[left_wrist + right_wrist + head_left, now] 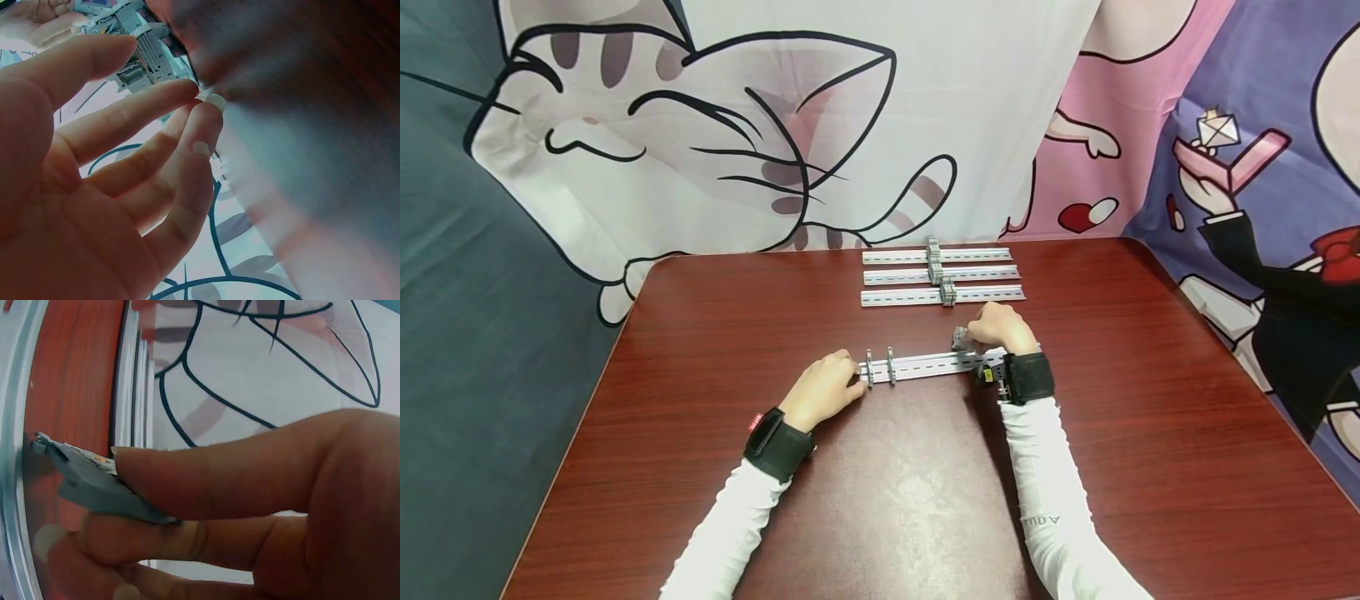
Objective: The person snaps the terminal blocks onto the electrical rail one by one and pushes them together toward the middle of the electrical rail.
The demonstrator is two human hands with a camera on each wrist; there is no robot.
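Note:
My left hand [825, 390] holds the left end of a slotted metal DIN rail [929, 366], thumb on the near side and fingers on the far side. Two thin grey clips [891, 366] stand upright across the rail close to that hand. In the left wrist view, grey ridged plastic pieces [153, 53] show past the thumb and index finger. My right hand [1000, 327] pinches a flat grey terminal block [94, 481] between thumb and fingers. In the head view this block overlaps the table just behind the rail, and the right wrist hides the rail's right end.
Three more rails lie parallel at the back of the brown table [737, 308], and grey blocks [948, 292] are fitted near their middles. A small dark piece with a yellow mark [988, 375] shows beside the right wristband [1029, 377]. Printed cloth [985, 100] hangs behind the table.

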